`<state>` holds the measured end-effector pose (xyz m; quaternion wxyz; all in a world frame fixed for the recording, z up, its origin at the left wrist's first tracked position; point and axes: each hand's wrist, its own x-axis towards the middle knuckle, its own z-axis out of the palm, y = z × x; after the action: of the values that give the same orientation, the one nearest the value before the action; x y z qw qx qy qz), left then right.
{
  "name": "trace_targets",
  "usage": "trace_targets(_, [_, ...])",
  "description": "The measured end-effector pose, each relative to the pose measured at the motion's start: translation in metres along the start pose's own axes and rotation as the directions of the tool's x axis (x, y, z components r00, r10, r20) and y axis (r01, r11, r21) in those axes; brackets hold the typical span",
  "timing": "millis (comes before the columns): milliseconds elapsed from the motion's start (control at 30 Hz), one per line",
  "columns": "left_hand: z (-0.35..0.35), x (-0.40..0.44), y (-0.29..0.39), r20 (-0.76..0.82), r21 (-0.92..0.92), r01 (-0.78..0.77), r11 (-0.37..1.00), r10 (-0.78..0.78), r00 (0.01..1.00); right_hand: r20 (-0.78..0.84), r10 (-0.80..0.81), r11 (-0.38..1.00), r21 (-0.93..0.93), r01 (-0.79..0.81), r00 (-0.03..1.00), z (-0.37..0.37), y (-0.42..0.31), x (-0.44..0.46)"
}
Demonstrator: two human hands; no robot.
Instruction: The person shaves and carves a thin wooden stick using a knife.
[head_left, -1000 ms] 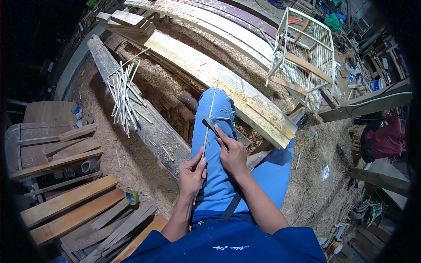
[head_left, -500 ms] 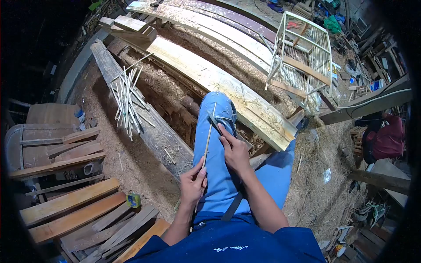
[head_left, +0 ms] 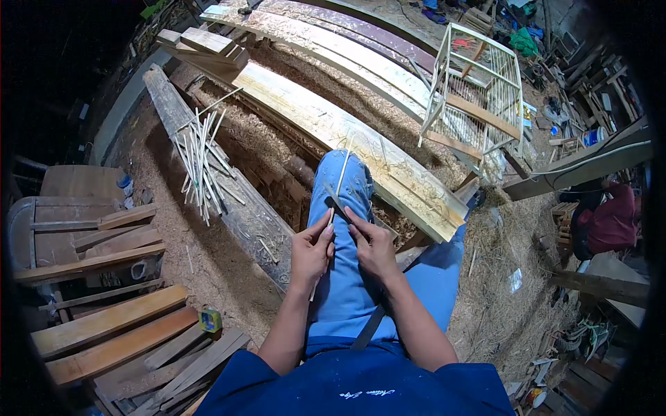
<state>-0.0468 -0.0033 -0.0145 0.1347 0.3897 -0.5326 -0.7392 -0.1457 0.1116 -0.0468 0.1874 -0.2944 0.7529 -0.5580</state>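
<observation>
Your left hand [head_left: 312, 255] now sits farther forward than in the earlier frame, with the thin wooden stick [head_left: 343, 170] reaching past your knee [head_left: 331, 166]. That hand pinches the stick; your right hand [head_left: 374, 249] grasps a knife [head_left: 337, 202], its dark blade crossing the stick above your leg. The blade thus appears to act nearer your left grip. Loose sticks [head_left: 200, 163] lie on the weathered plank [head_left: 257, 225].
</observation>
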Motion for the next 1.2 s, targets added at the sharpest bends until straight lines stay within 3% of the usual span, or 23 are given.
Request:
trace_targets(300, [-0.013, -0.020, -0.011, 0.016, -0.020, 0.010, 1.000, -0.009, 1.000, -0.074, -0.062, 0.991, -0.123, 0.053, 0.995, 0.013, 0.000, -0.005])
trace_targets(600, [-0.013, -0.040, -0.016, -0.036, -0.052, 0.013, 0.999, -0.014, 0.999, -0.022, -0.006, 0.970, -0.242, 0.000, 1.000, 0.015, -0.009, -0.011])
trace_targets(700, [-0.015, -0.063, -0.015, -0.038, 0.077, 0.069, 0.995, -0.066, 0.997, -0.139, 0.006, 0.982, -0.185, -0.032, 0.990, 0.015, 0.002, 0.001])
trace_targets(800, [-0.027, -0.090, -0.029, -0.053, 0.022, 0.059, 0.998, -0.057, 0.997, -0.154, -0.004, 0.986, -0.168, -0.022, 0.988, 0.013, 0.006, 0.005])
trace_targets(900, [-0.031, -0.096, -0.022, -0.083, -0.013, 0.116, 0.993, -0.116, 0.990, -0.148, -0.036, 0.998, -0.059, 0.027, 0.988, 0.016, 0.002, 0.006])
trace_targets(967, [-0.027, -0.087, -0.014, -0.080, 0.031, 0.118, 0.993, -0.115, 0.990, -0.098, 0.016, 0.996, -0.082, -0.025, 0.995, 0.011, -0.005, 0.005])
trace_targets(1200, [-0.014, -0.024, 0.005, -0.033, 0.134, 0.010, 0.991, -0.006, 0.999, -0.010, 0.043, 0.993, -0.107, -0.044, 0.999, 0.005, -0.017, -0.008])
